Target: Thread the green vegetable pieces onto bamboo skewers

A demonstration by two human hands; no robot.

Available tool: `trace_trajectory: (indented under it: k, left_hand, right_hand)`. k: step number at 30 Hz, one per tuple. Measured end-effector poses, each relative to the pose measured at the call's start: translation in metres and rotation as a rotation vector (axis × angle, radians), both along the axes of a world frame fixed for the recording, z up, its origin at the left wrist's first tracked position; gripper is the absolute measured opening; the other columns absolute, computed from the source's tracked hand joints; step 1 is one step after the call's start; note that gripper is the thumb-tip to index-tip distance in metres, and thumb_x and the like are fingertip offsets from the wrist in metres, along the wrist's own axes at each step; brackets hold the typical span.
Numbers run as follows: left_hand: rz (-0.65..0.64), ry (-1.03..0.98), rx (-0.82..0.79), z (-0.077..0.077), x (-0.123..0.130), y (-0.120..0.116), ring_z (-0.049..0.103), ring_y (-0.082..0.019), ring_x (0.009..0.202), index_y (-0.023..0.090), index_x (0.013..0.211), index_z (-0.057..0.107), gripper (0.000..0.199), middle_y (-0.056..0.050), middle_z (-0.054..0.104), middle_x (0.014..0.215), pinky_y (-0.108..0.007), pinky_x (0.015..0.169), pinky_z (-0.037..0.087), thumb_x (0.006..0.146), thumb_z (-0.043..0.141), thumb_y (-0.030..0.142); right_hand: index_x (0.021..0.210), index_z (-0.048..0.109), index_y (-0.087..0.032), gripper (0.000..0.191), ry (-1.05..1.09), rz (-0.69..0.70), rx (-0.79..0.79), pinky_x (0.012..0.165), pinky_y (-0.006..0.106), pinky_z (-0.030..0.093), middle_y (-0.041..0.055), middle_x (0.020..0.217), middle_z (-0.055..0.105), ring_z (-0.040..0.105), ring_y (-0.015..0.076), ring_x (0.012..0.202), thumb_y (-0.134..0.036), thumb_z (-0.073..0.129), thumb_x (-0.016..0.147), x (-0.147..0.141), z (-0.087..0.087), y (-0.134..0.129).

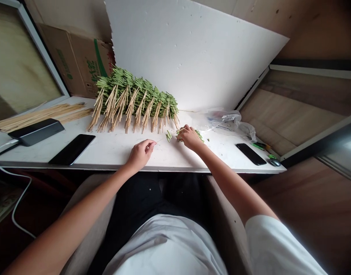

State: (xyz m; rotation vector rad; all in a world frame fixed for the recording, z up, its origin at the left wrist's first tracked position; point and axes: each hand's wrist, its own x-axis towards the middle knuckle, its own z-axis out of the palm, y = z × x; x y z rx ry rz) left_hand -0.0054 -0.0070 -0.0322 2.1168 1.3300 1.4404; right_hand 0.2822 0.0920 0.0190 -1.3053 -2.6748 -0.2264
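Note:
My left hand (141, 154) is closed in a pinch around the end of a thin bamboo skewer (160, 140), above the white tabletop. Short green bean pieces (169, 136) sit at the skewer's far tip. To the right, my right hand (189, 136) reaches down over a small pile of cut green bean pieces (198, 134), its fingers bent together; what they pinch is hidden. Behind both hands lies a big stack of skewered green beans (141, 91), their bare stick ends (131, 109) pointing toward me.
Loose bamboo skewers (40, 114) lie at the left, near a black box-shaped device (36, 131) with a white cable and a black phone (72, 149). At the right are a clear plastic bag (232, 120), another phone (251, 154) and green-handled tools (274, 159). A white board (186, 53) stands behind.

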Motion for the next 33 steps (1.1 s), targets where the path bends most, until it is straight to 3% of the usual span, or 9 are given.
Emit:
trace_trajectory:
  k: [7, 12, 16, 20, 23, 27, 33]
  left_hand:
    - [-0.005, 0.002, -0.006, 0.0, 0.0, 0.0, 0.065, -0.016, 0.068, 0.018, 0.105, 0.075, 0.028, -0.006, 0.077, 0.085, -0.027, 0.067, 0.048, 0.106, 0.056, 0.038]
    - [-0.008, -0.006, 0.006, -0.001, 0.001, 0.0, 0.065, -0.016, 0.068, 0.017, 0.105, 0.075, 0.029, -0.006, 0.076, 0.085, -0.027, 0.067, 0.048, 0.106, 0.056, 0.038]
    - [-0.016, -0.011, 0.011, -0.004, 0.001, 0.001, 0.066, -0.016, 0.07, 0.017, 0.105, 0.075, 0.029, -0.006, 0.077, 0.087, -0.027, 0.068, 0.05, 0.107, 0.056, 0.04]
    - [-0.03, -0.015, 0.012, -0.005, 0.0, 0.002, 0.069, -0.017, 0.073, 0.017, 0.106, 0.075, 0.03, -0.007, 0.078, 0.089, -0.027, 0.07, 0.051, 0.107, 0.056, 0.041]
    - [-0.042, -0.024, 0.013, -0.005, 0.0, 0.002, 0.071, -0.018, 0.075, 0.018, 0.105, 0.075, 0.03, -0.007, 0.078, 0.091, -0.028, 0.072, 0.053, 0.107, 0.057, 0.042]
    - [-0.051, -0.018, 0.029, -0.003, 0.001, 0.0, 0.071, -0.017, 0.076, 0.018, 0.103, 0.075, 0.03, -0.006, 0.078, 0.09, -0.027, 0.072, 0.054, 0.108, 0.057, 0.042]
    - [-0.082, 0.001, 0.066, 0.0, 0.004, -0.004, 0.071, -0.017, 0.076, 0.017, 0.103, 0.076, 0.03, -0.007, 0.079, 0.091, -0.026, 0.072, 0.056, 0.107, 0.058, 0.041]
  right_hand:
    - [0.105, 0.086, -0.019, 0.024, 0.073, 0.036, 0.04, 0.099, 0.05, 0.046, 0.0182, 0.121, 0.076, 0.054, 0.0384, 0.126, -0.02, 0.062, 0.103, 0.002, -0.001, -0.001]
    - [0.113, 0.081, -0.02, 0.024, 0.548, 0.01, 0.076, 0.1, 0.047, 0.051, 0.013, 0.113, 0.08, 0.063, 0.0334, 0.118, -0.029, 0.059, 0.107, 0.012, -0.006, -0.007]
    - [0.108, 0.081, -0.023, 0.024, 0.927, -0.098, 0.034, 0.09, 0.045, 0.056, 0.0102, 0.104, 0.082, 0.073, 0.0304, 0.102, -0.043, 0.073, 0.098, 0.02, -0.013, -0.013]
    - [0.105, 0.08, -0.022, 0.043, 1.395, -0.215, -0.181, 0.081, 0.041, 0.06, 0.008, 0.094, 0.082, 0.075, 0.0255, 0.085, -0.054, 0.091, 0.078, 0.027, -0.018, -0.019]
    - [0.098, 0.08, -0.023, 0.046, 1.686, -0.205, -0.414, 0.082, 0.037, 0.063, 0.0059, 0.095, 0.082, 0.075, 0.0212, 0.084, -0.052, 0.098, 0.067, 0.03, -0.022, -0.028]
    - [0.101, 0.08, -0.025, 0.045, 1.809, -0.107, -0.63, 0.095, 0.034, 0.064, 0.0039, 0.107, 0.082, 0.076, 0.0218, 0.104, -0.037, 0.102, 0.063, 0.032, -0.025, -0.045]
    - [0.102, 0.082, -0.026, 0.04, 1.902, -0.073, -0.716, 0.107, 0.034, 0.061, 0.0039, 0.103, 0.081, 0.076, 0.0225, 0.109, -0.033, 0.1, 0.067, 0.032, -0.029, -0.061]
